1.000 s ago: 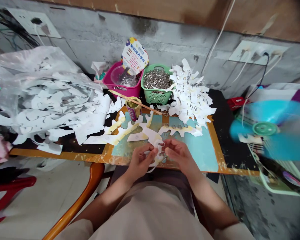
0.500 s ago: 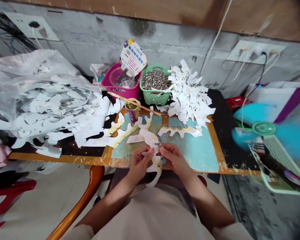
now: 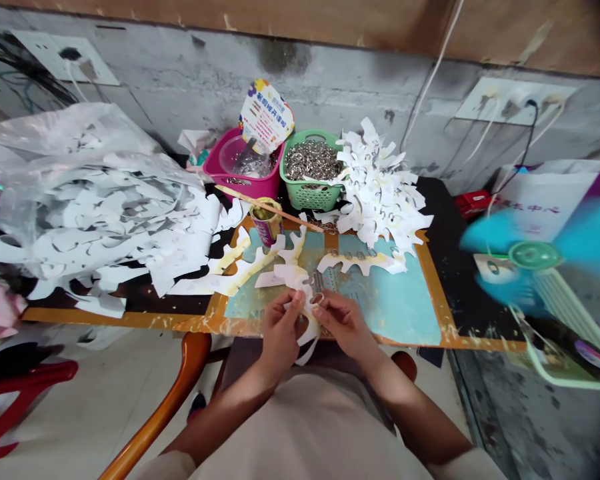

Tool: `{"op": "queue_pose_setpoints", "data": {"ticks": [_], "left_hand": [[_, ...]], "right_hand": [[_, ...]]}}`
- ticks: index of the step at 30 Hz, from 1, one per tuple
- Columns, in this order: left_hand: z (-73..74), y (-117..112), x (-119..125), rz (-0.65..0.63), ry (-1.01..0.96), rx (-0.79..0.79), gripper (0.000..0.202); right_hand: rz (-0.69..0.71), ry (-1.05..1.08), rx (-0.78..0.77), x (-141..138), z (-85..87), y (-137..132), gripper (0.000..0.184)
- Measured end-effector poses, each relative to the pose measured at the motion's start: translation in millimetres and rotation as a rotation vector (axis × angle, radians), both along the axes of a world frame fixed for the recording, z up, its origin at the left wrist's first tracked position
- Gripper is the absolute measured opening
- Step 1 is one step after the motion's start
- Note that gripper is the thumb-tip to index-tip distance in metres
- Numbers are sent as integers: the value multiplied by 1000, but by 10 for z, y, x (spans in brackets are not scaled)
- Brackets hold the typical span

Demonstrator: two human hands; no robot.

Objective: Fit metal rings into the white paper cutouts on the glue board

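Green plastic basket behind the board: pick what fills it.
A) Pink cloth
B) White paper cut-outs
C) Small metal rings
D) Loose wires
C. The green plastic basket is heaped with small silver metal rings, while the white paper cut-outs are piled beside it.

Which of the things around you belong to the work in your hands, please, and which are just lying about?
Part of the work: left hand, right hand, white cut-out, metal ring, green basket of metal rings, pile of white cut-outs.

Just lying about: blue fan, printed card, pink plastic basket.
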State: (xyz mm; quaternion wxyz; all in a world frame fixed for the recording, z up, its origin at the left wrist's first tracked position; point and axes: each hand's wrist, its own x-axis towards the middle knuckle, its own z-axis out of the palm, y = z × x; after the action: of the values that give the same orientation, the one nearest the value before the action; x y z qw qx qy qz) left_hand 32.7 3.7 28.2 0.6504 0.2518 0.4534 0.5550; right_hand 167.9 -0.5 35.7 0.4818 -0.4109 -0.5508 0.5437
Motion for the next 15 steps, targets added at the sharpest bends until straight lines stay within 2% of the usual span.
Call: {"op": "queue_pose_setpoints", "data": {"ticks": [3,5,8,10,12,15], "left_hand": [[-83,21,-77,-19,-28,-17,51],[-128,33,-147,-59,22,6,56],[-124,52,-210,-244,180,47,53],[-76,67,-218,-337,281,96,55],[-23,81,-213,-319,364,172,58],[6,80,-196,-235,419,236,61]], "right_hand": [[10,-34,-19,55,-14,23,31],[27,-60,-51,93,-14,29,33],[84,-48,-109,132,1,17,37],[137,43,-165,147,21,10,41],[164,135,-217,152,54,12,45],[141,98,-196,130,129,25,42]]}}
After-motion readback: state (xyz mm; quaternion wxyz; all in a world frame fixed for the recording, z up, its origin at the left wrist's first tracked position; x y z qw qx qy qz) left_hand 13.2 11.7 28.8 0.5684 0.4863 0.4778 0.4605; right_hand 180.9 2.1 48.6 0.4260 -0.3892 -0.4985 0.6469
